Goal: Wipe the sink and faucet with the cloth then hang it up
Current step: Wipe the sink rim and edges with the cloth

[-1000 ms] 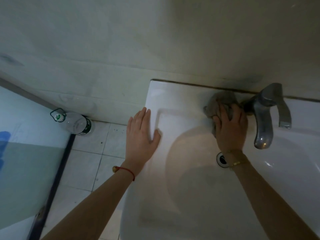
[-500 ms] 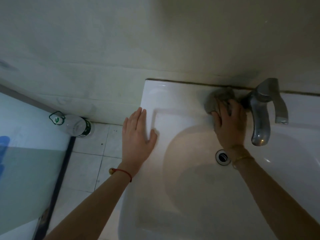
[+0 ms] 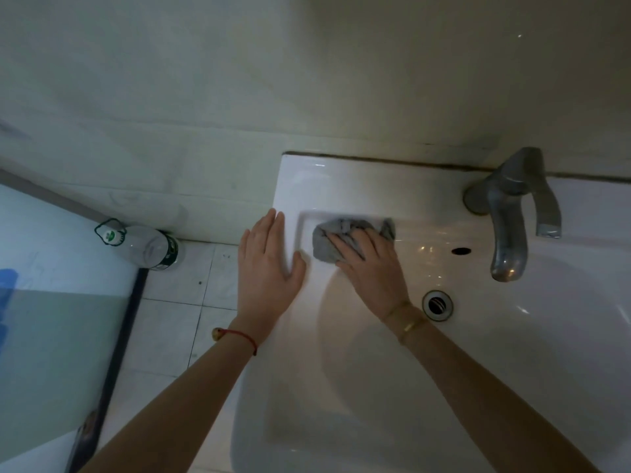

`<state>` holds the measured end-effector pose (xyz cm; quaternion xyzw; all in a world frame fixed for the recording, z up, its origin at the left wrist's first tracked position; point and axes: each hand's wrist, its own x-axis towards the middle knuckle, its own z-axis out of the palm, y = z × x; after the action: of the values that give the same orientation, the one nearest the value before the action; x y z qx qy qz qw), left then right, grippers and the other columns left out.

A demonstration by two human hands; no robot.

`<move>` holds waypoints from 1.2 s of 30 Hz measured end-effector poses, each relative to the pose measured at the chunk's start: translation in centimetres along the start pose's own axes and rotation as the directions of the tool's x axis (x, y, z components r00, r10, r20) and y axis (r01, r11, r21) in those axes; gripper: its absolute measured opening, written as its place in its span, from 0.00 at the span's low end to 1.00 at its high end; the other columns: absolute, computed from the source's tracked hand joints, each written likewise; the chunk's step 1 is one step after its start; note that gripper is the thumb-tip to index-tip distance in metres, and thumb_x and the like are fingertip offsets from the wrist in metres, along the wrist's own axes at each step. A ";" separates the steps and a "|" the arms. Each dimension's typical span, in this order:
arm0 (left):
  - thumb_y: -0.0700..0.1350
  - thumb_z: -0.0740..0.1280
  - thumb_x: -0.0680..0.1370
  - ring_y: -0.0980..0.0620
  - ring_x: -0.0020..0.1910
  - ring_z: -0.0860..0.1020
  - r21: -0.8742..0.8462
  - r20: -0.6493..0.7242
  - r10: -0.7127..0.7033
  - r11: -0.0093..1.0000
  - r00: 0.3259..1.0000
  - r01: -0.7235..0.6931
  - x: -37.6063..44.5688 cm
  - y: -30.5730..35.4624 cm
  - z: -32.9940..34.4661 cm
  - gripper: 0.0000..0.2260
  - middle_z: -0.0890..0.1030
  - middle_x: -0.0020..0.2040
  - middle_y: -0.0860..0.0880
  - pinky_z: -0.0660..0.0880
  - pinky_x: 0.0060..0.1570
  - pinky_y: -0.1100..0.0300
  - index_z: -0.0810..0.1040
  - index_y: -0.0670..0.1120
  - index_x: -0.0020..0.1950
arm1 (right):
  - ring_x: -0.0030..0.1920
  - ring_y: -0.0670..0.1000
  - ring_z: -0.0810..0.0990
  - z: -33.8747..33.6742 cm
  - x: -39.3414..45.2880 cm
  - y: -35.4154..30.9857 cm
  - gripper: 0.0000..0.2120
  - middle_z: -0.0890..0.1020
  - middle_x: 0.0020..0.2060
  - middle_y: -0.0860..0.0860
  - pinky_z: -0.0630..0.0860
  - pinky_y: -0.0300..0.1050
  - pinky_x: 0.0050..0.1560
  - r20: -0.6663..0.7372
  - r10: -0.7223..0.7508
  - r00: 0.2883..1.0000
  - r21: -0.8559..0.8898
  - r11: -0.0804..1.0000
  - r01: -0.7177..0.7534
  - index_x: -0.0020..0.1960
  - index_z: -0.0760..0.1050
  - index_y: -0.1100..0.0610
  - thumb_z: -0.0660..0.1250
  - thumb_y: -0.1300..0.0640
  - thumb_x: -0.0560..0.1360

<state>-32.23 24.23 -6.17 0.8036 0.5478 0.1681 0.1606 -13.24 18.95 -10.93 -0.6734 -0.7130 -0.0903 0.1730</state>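
A white ceramic sink [image 3: 341, 179] juts out from the wall, with a drain [image 3: 437, 304] in its basin. At its back right stands a grey metal faucet [image 3: 508, 213], spout pointing over the basin. My right hand [image 3: 370, 268] presses a crumpled grey cloth [image 3: 329, 242] onto the recessed ledge at the sink's back left. My left hand [image 3: 268, 268] lies flat, fingers apart, on the sink's left rim, holding nothing. The two hands are close together, a small gap between them.
A clear plastic bottle with a green label [image 3: 150, 247] stands on the tiled floor [image 3: 170, 322] by the wall, left of the sink. A glass panel with a dark frame [image 3: 61, 336] fills the far left. An overflow hole [image 3: 461, 250] sits under the faucet.
My right hand has slid the cloth left, from the faucet base to the sink's back left ledge. The faucet base is now uncovered. My left hand has stayed on the rim.
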 end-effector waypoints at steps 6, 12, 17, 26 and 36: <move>0.50 0.65 0.79 0.46 0.76 0.63 0.005 0.000 0.007 1.000 1.000 -0.007 0.1 -0.1 0.0 0.29 0.65 0.77 0.43 0.62 0.74 0.42 0.63 0.41 0.77 | 0.61 0.58 0.73 0.3 1.7 -1.7 0.20 0.76 0.62 0.55 0.70 0.54 0.63 0.070 0.072 0.995 0.063 0.995 -0.077 0.69 0.72 0.52 0.60 0.49 0.79; 0.49 0.65 0.79 0.46 0.76 0.63 0.000 -0.006 0.014 1.000 1.000 -0.014 0.0 -0.1 0.0 0.29 0.65 0.77 0.43 0.62 0.74 0.42 0.63 0.41 0.77 | 0.59 0.57 0.69 -0.9 -1.3 0.7 0.20 0.76 0.60 0.58 0.67 0.55 0.63 0.020 0.260 0.965 -0.040 0.965 -0.259 0.69 0.72 0.54 0.62 0.50 0.78; 0.52 0.65 0.79 0.46 0.76 0.64 -0.017 -0.014 0.013 1.000 1.000 -0.014 0.1 -0.3 0.2 0.29 0.66 0.76 0.43 0.63 0.73 0.42 0.63 0.41 0.77 | 0.61 0.56 0.70 0.7 2.2 -4.6 0.20 0.78 0.60 0.55 0.57 0.53 0.70 0.033 0.206 0.978 0.053 0.977 -0.207 0.67 0.75 0.53 0.61 0.49 0.77; 0.49 0.65 0.79 0.47 0.76 0.62 -0.007 0.000 0.009 1.000 1.000 -0.009 0.0 -0.1 0.0 0.28 0.65 0.77 0.44 0.61 0.74 0.42 0.62 0.42 0.77 | 0.55 0.61 0.73 -3.0 0.0 2.9 0.21 0.76 0.57 0.57 0.71 0.63 0.59 -0.016 0.150 0.989 -0.039 0.988 -0.150 0.71 0.67 0.52 0.59 0.51 0.79; 0.49 0.66 0.78 0.46 0.75 0.65 0.022 -0.014 0.006 1.000 1.000 -0.006 0.1 -0.1 -0.1 0.28 0.67 0.76 0.44 0.63 0.73 0.43 0.64 0.42 0.76 | 0.59 0.61 0.70 -1.1 5.2 6.6 0.24 0.73 0.65 0.59 0.66 0.62 0.66 0.021 0.137 0.990 -0.125 0.983 -0.134 0.73 0.64 0.51 0.50 0.42 0.82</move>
<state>-32.33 24.40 -6.14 0.8058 0.5483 0.1681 0.1475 -6.71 23.85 -8.72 -0.7310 -0.6611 -0.1124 0.1264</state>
